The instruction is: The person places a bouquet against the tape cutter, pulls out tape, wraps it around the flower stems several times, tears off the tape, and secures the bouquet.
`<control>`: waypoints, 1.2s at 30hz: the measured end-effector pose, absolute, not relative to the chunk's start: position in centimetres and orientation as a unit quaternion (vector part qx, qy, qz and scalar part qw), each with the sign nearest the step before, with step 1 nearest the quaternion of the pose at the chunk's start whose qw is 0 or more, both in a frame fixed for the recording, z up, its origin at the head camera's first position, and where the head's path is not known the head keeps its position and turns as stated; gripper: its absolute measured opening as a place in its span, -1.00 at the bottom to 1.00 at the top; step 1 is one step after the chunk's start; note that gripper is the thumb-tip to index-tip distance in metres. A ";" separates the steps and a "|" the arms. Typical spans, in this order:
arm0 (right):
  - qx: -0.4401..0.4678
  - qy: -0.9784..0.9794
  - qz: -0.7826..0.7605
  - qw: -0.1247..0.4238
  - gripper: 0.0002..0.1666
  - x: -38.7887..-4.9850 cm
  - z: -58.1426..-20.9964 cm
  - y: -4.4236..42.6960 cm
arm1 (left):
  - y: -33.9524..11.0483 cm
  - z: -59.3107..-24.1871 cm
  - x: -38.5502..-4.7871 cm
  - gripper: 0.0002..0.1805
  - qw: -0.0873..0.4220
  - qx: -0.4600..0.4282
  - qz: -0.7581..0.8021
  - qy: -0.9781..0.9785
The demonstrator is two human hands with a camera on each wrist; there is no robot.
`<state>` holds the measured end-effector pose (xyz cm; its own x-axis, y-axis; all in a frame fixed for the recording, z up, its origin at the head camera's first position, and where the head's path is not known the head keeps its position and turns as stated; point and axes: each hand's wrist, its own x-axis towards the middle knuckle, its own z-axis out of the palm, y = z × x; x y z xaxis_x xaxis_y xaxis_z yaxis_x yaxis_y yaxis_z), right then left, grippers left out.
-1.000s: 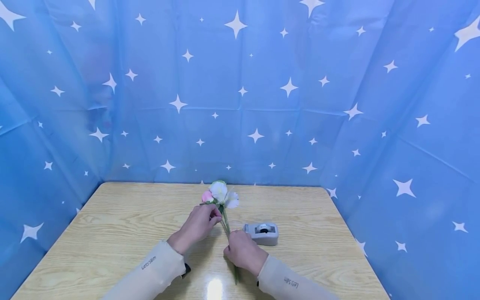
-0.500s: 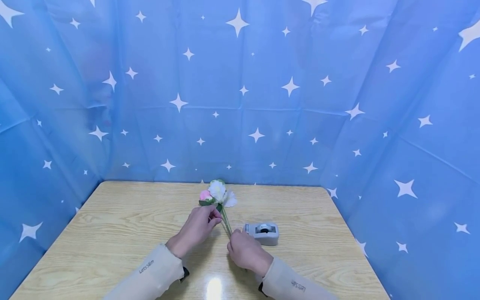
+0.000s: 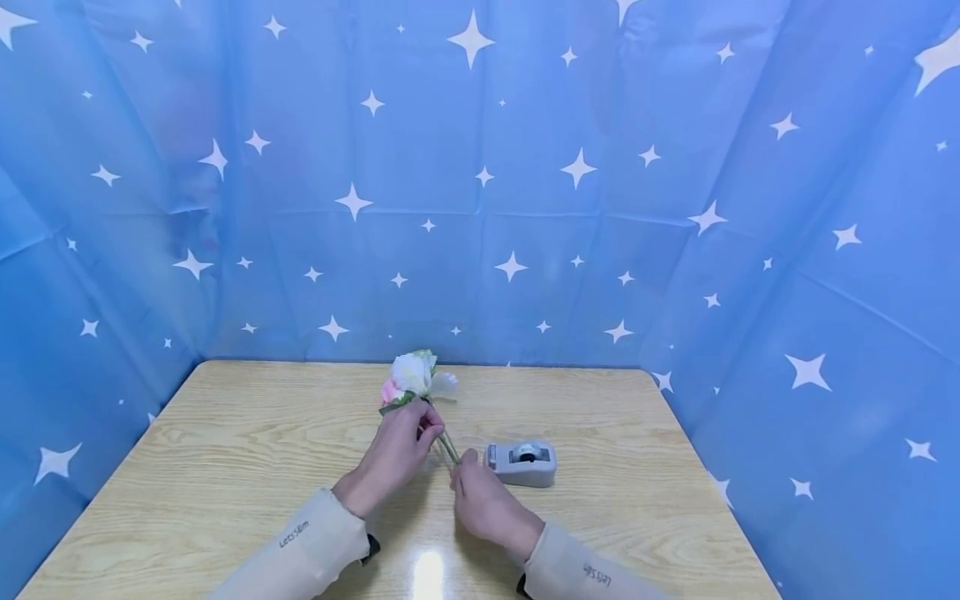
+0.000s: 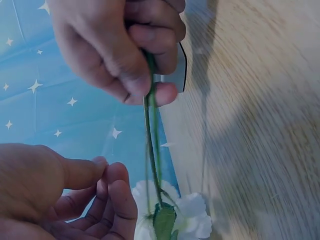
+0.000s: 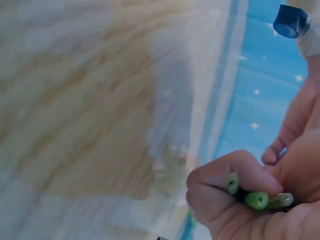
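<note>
Flowers [image 3: 412,372] are far-left of tape dispenser [image 3: 521,465]; our R hand [image 3: 489,502] grips stems [image 3: 449,448]; L hand [image 3: 395,452] has thumb to fingertip, can't tell if holding. Prob. light, stems stiffish, petals [image 4: 196,216] soft: we'd hold low on stems.

Dark lettering [image 3: 294,534] is slanting up the left sleeve [image 3: 303,554], beginning with "Lets" and then blurring. Similar dark lettering [image 3: 597,572] is slanting down the right sleeve [image 3: 573,562], also beginning with "Lets", its remaining letters blurring too much to be read surely.
</note>
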<state>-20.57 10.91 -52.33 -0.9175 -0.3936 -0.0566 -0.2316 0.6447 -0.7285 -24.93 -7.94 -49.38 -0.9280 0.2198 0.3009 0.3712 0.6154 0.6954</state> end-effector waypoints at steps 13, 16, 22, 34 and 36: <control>-0.106 0.779 -0.596 0.163 -0.71 -19.3 -51.7 9.3 | -7.5 -48.8 -24.9 -0.89 0.096 -0.147 -0.432 -0.885; -0.083 0.749 -0.635 0.169 -0.74 -18.8 -51.8 8.7 | -7.5 -48.8 -24.9 -0.89 0.097 -0.143 -0.433 -0.885; -0.050 0.699 -0.688 0.187 -0.77 -18.4 -52.1 7.9 | -7.5 -48.7 -24.8 -0.88 0.090 -0.137 -0.435 -0.885; -0.037 0.673 -0.717 0.180 -0.79 -18.1 -51.9 7.4 | -7.8 -48.3 -24.6 -0.93 0.048 -0.109 -0.462 -0.879; -0.036 0.670 -0.719 0.181 -0.79 -18.0 -51.8 7.4 | -7.9 -48.2 -24.6 -0.93 0.039 -0.103 -0.467 -0.877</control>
<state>-18.05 7.35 -51.83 -0.9316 -0.3093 -0.1911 0.2127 -0.0372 -0.9764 -24.62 -7.93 -48.25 -0.9759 0.1443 0.1637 0.2164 0.5429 0.8114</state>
